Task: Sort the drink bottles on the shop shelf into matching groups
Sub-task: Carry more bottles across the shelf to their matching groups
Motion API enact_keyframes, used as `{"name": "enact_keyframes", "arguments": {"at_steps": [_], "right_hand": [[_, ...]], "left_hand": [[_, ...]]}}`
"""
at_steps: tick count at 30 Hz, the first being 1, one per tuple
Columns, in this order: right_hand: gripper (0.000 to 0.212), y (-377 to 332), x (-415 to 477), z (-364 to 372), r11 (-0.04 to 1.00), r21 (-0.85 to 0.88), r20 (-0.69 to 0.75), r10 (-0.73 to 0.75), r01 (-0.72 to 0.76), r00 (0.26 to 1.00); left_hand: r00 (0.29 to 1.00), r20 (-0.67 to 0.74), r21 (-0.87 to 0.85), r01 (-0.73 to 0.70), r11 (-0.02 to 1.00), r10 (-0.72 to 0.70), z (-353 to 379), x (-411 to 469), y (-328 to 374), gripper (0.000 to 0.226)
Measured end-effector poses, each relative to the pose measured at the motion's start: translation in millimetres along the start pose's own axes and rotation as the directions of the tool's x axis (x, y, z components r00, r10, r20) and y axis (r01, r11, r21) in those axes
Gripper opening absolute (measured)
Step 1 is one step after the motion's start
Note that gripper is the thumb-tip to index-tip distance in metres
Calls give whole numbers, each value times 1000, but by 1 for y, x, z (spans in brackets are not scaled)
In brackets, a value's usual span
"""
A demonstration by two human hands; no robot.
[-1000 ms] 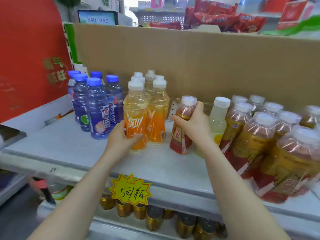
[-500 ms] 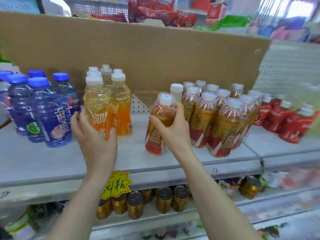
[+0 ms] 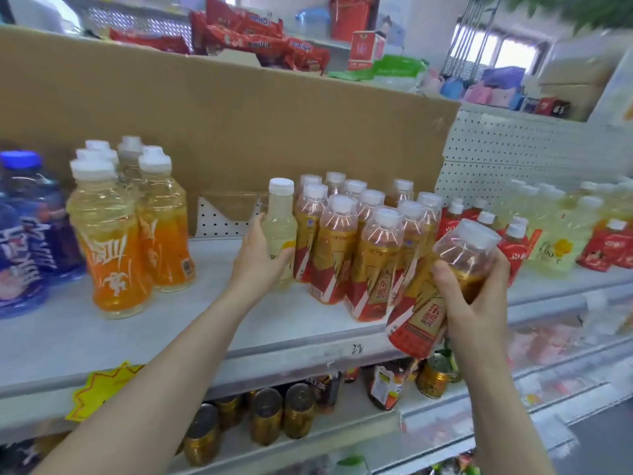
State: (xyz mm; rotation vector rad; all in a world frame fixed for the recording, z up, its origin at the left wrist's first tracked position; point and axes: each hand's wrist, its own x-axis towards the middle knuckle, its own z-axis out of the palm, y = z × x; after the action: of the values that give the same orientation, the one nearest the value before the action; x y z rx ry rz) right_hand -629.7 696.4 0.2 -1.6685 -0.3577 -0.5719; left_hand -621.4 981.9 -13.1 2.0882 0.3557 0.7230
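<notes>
Has lifted the red-gold bottle (image 3: pixel 424 303) off the shelf (image 3: pixel 171 330); holds it tilted before the shelf edge, clamped in the right grip (image 3: pixel 476 296). Has quit the orange bottle (image 3: pixel 106 241); clasps with the left grip (image 3: pixel 260 258) the pale bottle (image 3: pixel 279 217) beside the red-gold group (image 3: pixel 370 255).

The tilted bottle (image 3: pixel 426 315) at 4 o'clock has a gold-and-red label with the red characters 东鹏 running down it. The same characters show on the front gold bottle (image 3: pixel 375 269) near 3 o'clock. "22" is handwritten on the shelf edge (image 3: pixel 308 358) at 5 o'clock. The orange bottles (image 3: pixel 106 241) and the blue bottle (image 3: pixel 24 234) at 9 o'clock carry large white characters, not surely readable. The pale bottle (image 3: pixel 279 231) and the price star (image 3: pixel 99 392) at 7 o'clock are too blurred to read.
</notes>
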Motion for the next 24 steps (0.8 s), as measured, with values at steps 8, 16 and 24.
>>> {"name": "enact_keyframes", "arguments": {"at_steps": [8,16,24], "right_hand": [[65,43,59,11,996,8,228,-86,87,970],[70,68,70,49,982,-13,184,-181,186,966],[72,75,78,86,942,-182,113,-265,282,958]], "left_hand": [[988,-57,-62,142,988,-145,17,16,-3,72],[977,-78,-167,186,968,-201,5,-14,0,60],[971,-109,-184,191,964,-213,-2,-33,4,64]]}}
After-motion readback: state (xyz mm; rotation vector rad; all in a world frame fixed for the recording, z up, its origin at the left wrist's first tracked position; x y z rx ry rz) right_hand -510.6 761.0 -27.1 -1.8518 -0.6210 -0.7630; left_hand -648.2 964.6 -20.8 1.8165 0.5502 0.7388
